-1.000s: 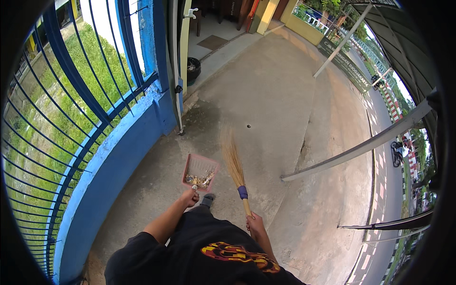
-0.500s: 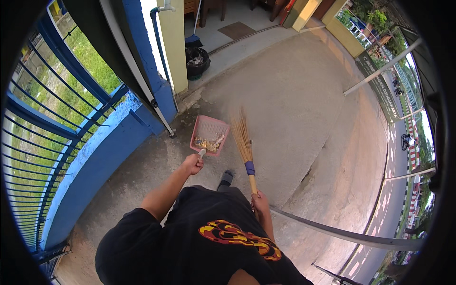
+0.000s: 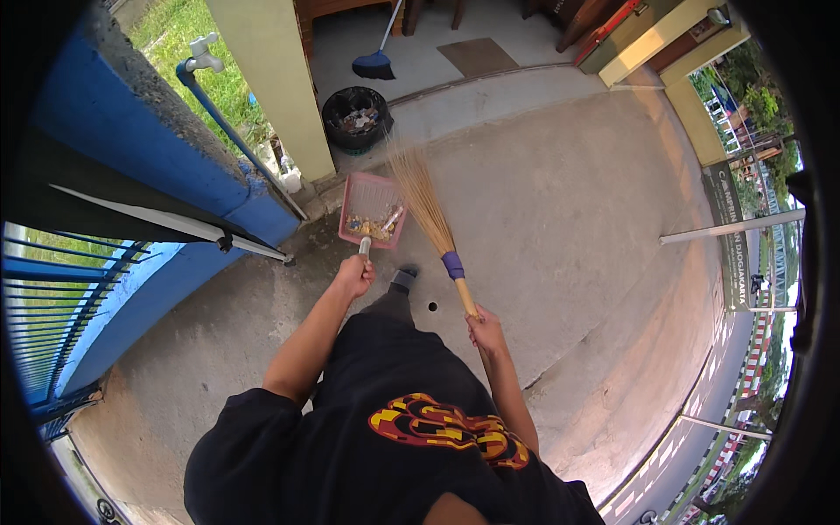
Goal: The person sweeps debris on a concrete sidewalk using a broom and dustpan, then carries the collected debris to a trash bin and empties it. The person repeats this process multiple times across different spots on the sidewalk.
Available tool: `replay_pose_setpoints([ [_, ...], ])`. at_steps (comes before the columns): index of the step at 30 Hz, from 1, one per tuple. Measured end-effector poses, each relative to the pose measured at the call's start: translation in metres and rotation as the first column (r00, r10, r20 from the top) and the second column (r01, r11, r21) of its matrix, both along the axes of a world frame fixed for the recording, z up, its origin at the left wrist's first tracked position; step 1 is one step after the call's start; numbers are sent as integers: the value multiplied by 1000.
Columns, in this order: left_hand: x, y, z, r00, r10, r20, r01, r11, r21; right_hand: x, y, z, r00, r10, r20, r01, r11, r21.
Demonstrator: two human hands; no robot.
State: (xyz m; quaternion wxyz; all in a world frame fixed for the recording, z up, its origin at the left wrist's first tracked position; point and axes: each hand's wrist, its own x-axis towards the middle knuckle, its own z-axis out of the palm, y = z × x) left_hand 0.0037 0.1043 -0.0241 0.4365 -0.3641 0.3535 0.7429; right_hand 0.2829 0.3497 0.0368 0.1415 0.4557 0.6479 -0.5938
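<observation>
A pink dustpan (image 3: 394,236) with bits of litter in its pan is held out in front of me. My left hand (image 3: 356,275) is closed around its pale handle. In my right hand (image 3: 486,330) is a stick broom (image 3: 426,202), gripped by its light wooden handle below a purple binding. The thin bristles point forward and fan out just right of the dustpan, their tips blurred. Beyond the dustpan stands a black-lined trash bin (image 3: 357,122) with rubbish inside.
A blue broom (image 3: 374,65) leans near the doorway past the bin. Left are a blue wall (image 3: 140,271), railings and a pipe with a tap (image 3: 204,54). A small hole (image 3: 432,307) lies in the concrete floor (image 3: 560,201). Metal poles (image 3: 735,227) and a road are on the right.
I have moved forward, so the trash bin and doorway are closer. Both hands still hold the dustpan and stick broom; the broom's bristles have swung leftward toward the bin.
</observation>
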Motion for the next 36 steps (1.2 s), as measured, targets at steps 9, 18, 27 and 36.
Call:
replay_pose_setpoints([
  [9,-115,147,17,971,234,-55,-239,967,-88,-179,183,2,978,207,-22,-207,978,-4],
  [18,-192,267,40,856,478,-199,-504,857,-110,-309,374,8,899,438,-24,-438,895,-88],
  [27,-253,336,52,810,493,-318,-585,718,-378,-417,465,15,792,607,58,-600,793,-110],
  [36,-314,369,-38,932,-221,-286,-253,167,-953,-517,452,4,691,722,47,-721,692,-33],
])
